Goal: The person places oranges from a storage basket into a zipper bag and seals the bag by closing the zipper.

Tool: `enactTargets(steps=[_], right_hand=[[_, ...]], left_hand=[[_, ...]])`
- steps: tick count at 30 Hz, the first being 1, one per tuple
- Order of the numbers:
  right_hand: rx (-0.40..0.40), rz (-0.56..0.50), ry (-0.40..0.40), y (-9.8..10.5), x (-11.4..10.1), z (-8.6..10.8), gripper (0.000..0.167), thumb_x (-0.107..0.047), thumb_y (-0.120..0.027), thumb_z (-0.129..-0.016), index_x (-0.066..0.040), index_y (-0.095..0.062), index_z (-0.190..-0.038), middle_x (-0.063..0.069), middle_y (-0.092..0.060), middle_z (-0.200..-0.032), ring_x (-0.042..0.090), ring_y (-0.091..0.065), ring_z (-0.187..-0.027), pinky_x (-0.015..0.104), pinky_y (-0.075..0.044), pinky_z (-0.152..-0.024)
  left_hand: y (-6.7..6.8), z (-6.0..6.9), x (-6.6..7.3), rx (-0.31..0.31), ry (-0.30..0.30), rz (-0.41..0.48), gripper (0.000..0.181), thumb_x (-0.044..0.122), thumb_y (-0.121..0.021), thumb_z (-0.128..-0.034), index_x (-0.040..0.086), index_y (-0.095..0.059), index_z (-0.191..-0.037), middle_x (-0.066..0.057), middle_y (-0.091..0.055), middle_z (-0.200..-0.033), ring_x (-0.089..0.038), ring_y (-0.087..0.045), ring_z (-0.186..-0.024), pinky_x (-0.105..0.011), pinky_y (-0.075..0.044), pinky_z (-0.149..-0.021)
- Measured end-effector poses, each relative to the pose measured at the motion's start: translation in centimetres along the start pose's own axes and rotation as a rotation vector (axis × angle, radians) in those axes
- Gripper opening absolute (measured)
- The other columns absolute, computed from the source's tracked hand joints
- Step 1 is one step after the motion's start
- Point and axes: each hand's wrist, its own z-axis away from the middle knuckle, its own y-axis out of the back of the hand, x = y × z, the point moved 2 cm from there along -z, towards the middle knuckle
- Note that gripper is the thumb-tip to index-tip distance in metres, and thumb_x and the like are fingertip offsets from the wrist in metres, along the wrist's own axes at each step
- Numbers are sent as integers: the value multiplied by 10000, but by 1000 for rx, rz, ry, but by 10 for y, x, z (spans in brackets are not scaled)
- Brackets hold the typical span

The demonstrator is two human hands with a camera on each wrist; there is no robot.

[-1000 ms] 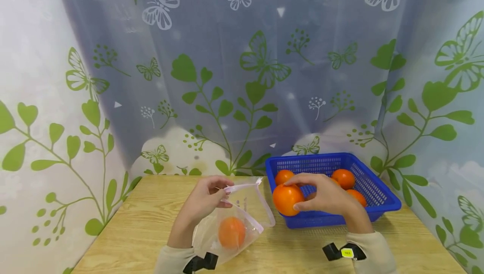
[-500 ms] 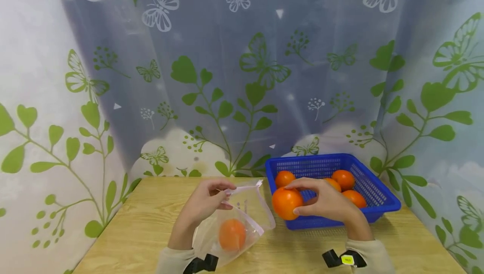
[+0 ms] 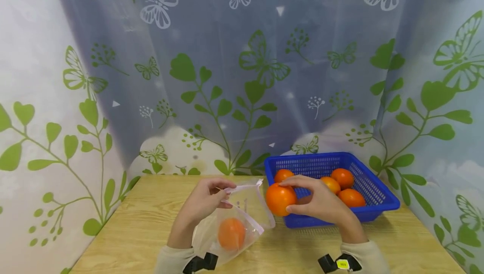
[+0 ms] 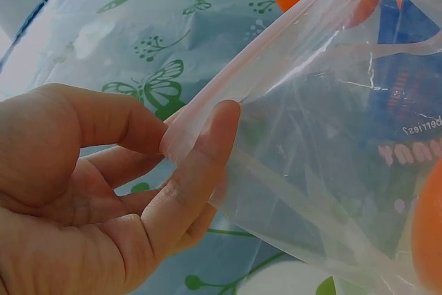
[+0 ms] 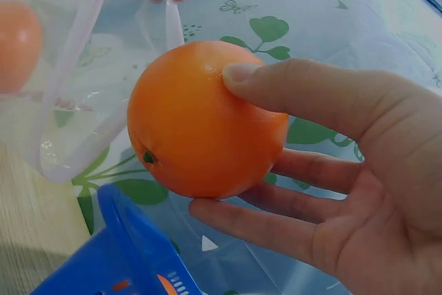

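A clear zip bag (image 3: 211, 234) with pale pink edging lies on the table, its mouth spread apart. One orange (image 3: 231, 234) sits inside it. My left hand (image 3: 204, 200) pinches the bag's rim between thumb and fingers, as the left wrist view shows up close. In my right hand (image 3: 319, 202) is another orange (image 5: 207, 119), gripped between the thumb and fingers, with its green stem end showing in the right wrist view. That orange hangs by the near left corner of a blue basket (image 3: 378, 211), just right of the bag's mouth and apart from it.
Several more oranges (image 3: 352, 198) lie in the basket, which stands at the table's right side. The wooden table (image 3: 147, 223) extends to the left of the bag. A printed curtain (image 3: 211, 97) with leaves and butterflies hangs behind the table.
My right hand has moved a little to the left with its orange, nearer the bag's mouth. The left hand and the bag have stayed almost still.
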Motion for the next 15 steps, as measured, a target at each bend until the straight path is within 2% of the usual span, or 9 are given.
enactTargets(steps=[6,8,15], right_hand=[[3,4,16,-7,-2,-3,523,-143,-862,-834,-103,-676,-1321,195,-617,-1406,29,-620,-1188,284,-652,-846],[-5,4,20,-9,-2,-4,530,-148,-865,-831,-104,-674,-1324,188,-621,-1402,45,-615,-1200,284,-652,-850],[-35,20,34,-16,-2,-6,536,-165,-865,-835,-116,-673,-1332,156,-642,-1386,228,-651,-1219,286,-652,-847]], left_hand=[[-2,-1,1,-1,2,-2,269,-63,-521,-987,-105,-687,-1195,-280,-642,-1188,-159,-631,-855,-310,-668,-760],[-3,-2,1,-1,2,-3,265,-65,-526,-987,-103,-690,-1193,-273,-647,-1177,-161,-625,-858,-311,-668,-756],[-5,-2,-2,-8,-8,-11,263,-74,-529,-986,-106,-691,-1191,-276,-651,-1159,-171,-623,-858,-305,-668,-746]])
